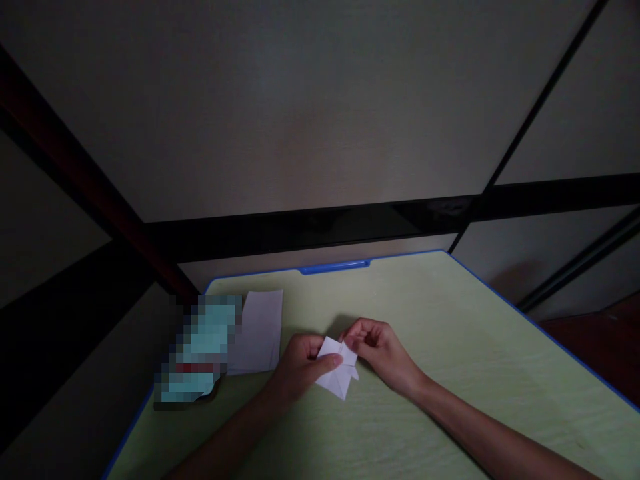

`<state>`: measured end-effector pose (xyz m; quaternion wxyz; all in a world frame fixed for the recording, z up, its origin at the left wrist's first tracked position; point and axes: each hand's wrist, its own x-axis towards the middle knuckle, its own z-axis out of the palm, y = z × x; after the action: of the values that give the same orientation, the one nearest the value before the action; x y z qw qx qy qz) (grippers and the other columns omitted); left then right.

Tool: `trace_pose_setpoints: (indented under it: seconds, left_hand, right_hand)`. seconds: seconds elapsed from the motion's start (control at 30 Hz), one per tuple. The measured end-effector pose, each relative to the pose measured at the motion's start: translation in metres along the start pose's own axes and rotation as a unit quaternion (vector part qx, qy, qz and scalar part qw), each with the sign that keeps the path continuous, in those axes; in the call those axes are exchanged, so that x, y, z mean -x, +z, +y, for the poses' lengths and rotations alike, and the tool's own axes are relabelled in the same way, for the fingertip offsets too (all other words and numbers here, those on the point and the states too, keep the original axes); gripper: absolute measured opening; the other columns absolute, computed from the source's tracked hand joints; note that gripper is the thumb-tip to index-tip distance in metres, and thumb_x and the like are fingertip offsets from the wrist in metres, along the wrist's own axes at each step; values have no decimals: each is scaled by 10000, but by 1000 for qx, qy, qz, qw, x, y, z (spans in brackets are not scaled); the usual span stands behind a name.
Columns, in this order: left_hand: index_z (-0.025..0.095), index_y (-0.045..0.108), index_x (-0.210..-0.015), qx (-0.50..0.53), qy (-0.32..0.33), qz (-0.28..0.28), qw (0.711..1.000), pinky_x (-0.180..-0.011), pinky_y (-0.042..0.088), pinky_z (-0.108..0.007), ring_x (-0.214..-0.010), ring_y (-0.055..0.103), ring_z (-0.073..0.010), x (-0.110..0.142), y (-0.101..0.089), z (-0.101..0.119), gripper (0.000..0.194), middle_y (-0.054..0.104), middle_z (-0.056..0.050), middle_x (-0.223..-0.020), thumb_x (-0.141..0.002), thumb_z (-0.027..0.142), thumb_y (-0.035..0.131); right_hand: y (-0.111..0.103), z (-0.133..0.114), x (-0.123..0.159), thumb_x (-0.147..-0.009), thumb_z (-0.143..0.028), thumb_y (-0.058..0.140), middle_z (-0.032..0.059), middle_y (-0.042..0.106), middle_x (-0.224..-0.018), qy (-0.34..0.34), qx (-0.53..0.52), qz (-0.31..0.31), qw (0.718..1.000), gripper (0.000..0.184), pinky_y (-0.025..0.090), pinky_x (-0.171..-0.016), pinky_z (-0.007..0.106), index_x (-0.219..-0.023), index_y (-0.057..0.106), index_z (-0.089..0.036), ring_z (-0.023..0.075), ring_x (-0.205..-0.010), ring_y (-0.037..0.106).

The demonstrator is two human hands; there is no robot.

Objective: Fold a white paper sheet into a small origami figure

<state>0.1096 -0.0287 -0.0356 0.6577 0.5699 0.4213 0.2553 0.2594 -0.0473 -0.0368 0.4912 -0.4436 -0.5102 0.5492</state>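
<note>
folded white paper (334, 384) is held up between two bare hands over the near middle part of the green table (425, 293); whether its underside touches the table, i cannot tell. it has several creased flaps, with one point directed toward the table's near edge and a small flap sticking out on the side toward the table's right. the left hand (299, 365) grasps it from the table's left side, thumb pressed flat on top and the other fingers curled behind, partly hidden. the right hand (384, 350) comes from the table's right side and pinches the paper's far right corner between thumb and bent fingers.

on the left part of the table lies a flat white sheet (256, 333), well apart from the folded piece. just beside it, along the table's left edge, is a pixelated object (207, 337), its details too blurred to read. a blue handle (335, 267) is set in the table's far edge, and beyond that edge stands a pale panel (300, 127) crossed by a glossy black band (310, 228).
</note>
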Motion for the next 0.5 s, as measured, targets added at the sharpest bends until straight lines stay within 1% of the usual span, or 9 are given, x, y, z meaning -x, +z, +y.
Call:
trace_pose_setpoints:
  seconds: [0.2, 0.5]
  left_hand:
    - [57, 598, -638, -11, 1, 1, 1000, -422, 301, -195, -463, 482, -105, 0, 0, 0, 271, 583, -45, -549, -582, 322, 594]
    - [81, 571, -564, -12, 7, 24, 1000, -410, 264, -191, -429, 420, -82, 2, 3, 0, 247, 513, -4, -479, -573, 327, 579]
  right_hand:
    - [0, -1, 0, -642, -310, 568, -16, 506, -538, -5, 8, -6, 1000, 205, 319, -473, 194, -605, 523, -114, 62, -476, 404]
    - [2, 0, -1, -630, -354, 570, -42, 429, -492, -2, 11, -5, 1000, 247, 280, -450, 194, -579, 490, -126, 59, -446, 348]
